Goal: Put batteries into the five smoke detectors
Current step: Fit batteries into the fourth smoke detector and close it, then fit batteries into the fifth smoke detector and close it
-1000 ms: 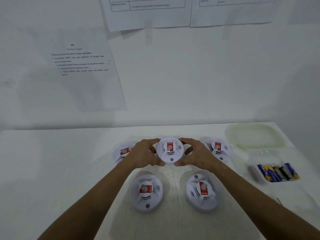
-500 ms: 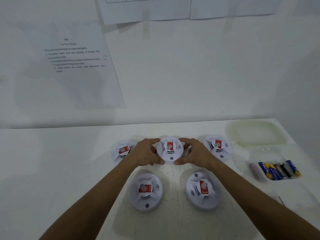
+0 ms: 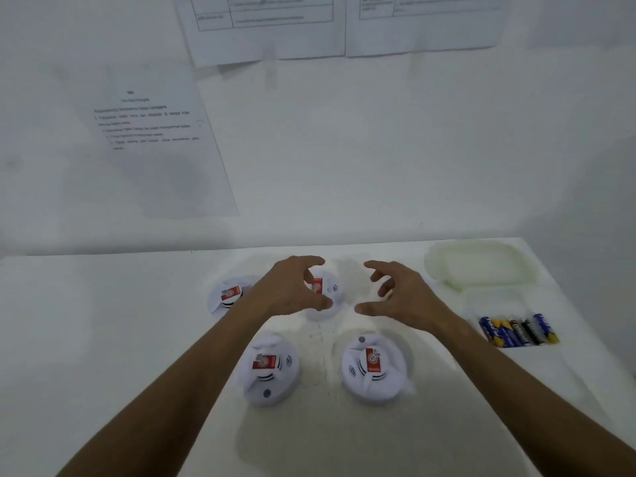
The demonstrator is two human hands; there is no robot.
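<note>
White smoke detectors, four in sight, lie on the table (image 3: pixel 103 321); the back middle detector (image 3: pixel 327 294) sits under the left hand (image 3: pixel 292 290), which hovers curled but gripping nothing. The right hand (image 3: pixel 402 297) hangs spread and empty beside it. About six batteries (image 3: pixel 519 330) lie at right.

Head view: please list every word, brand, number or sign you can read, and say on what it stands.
No text can be read.
Wall sheets: printed lines, too blurred.
Upper forms: table text, too blurred.
Detector stickers: red with a round emblem, too small.
Detector faces: curved sound-wave signs.
Batteries: brand print, blurred.
</note>
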